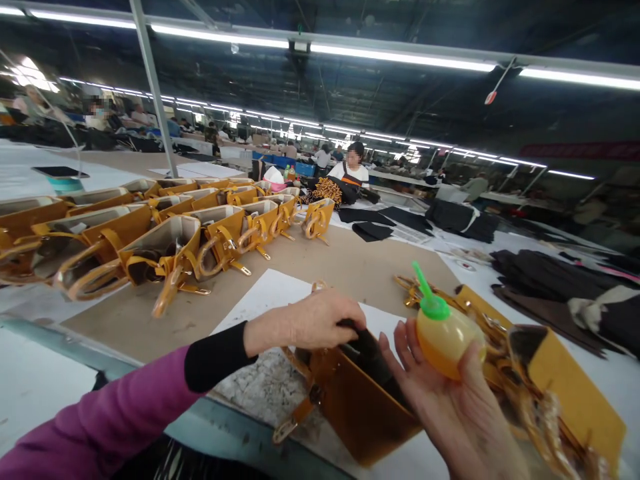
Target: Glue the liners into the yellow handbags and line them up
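Note:
A mustard-yellow handbag [367,407] lies tilted on the table in front of me, its dark lining [370,353] showing at the open top. My left hand [320,320], in a black cuff and purple sleeve, pinches the edge of that lining. In my right hand [450,407] rests a rounded squeeze bottle [447,340] with a green spout and amber liquid, held between thumb and palm. The other fingers of this hand stretch toward the bag's rim; whether they touch it is hard to tell. A strap with a metal clasp [295,420] hangs from the bag's near side.
Rows of similar yellow bags [165,247] stand on the left of the table. More bag pieces [575,387] lie at the right, beside dark fabric stacks [550,293]. White paper [275,287] covers part of the brown surface. A co-worker [353,170] sits across the table.

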### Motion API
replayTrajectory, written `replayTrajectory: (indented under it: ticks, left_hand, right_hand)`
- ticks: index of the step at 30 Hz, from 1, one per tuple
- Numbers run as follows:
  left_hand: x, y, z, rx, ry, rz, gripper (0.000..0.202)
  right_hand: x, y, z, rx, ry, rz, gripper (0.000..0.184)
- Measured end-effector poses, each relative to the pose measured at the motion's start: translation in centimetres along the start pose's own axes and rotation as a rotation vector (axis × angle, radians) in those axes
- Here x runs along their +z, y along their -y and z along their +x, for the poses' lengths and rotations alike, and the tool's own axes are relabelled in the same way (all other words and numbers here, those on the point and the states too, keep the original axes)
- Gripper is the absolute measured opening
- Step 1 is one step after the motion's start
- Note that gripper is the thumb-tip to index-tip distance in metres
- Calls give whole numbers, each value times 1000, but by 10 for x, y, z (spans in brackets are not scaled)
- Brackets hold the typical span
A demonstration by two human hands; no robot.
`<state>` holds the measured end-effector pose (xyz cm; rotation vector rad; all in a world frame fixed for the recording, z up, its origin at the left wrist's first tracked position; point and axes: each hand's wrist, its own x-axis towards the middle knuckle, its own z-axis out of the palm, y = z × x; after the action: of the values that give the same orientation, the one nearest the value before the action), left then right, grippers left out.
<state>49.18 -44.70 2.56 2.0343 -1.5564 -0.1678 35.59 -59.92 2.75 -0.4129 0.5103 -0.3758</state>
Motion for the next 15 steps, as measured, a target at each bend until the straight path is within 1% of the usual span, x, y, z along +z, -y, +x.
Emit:
replayTrajectory:
  ticks: [1,2,4,6,8,10,11,15]
  left_hand:
    - [5,-6,1,27,52,74,16]
    - [10,-9,3,7,85,146,15]
    - [17,-13,6,-109,124,250,23]
    - [19,-13,12,-216,178,307,31]
    - [17,-12,20,-268,250,373,28]
    - [12,-9,30,-322,301,456,16]
    - [9,-6,35,-363,314,488,14]
    - [-2,13,46,-528,356,519,19]
  right_hand:
    - [-1,0,1,-9,-10,4,54]
    - [-2,1,3,-20,-19,9,54]
    - [-4,2,5,-23,-15,18,52]
    - [-6,3,7,-9,8,18,49]
    - [-7,5,7,11,40,4,47]
    - [-7,6,6,13,56,-15,46]
    - [-7,6,6,10,61,-21,45]
    - [-7,8,5,-9,62,-9,43]
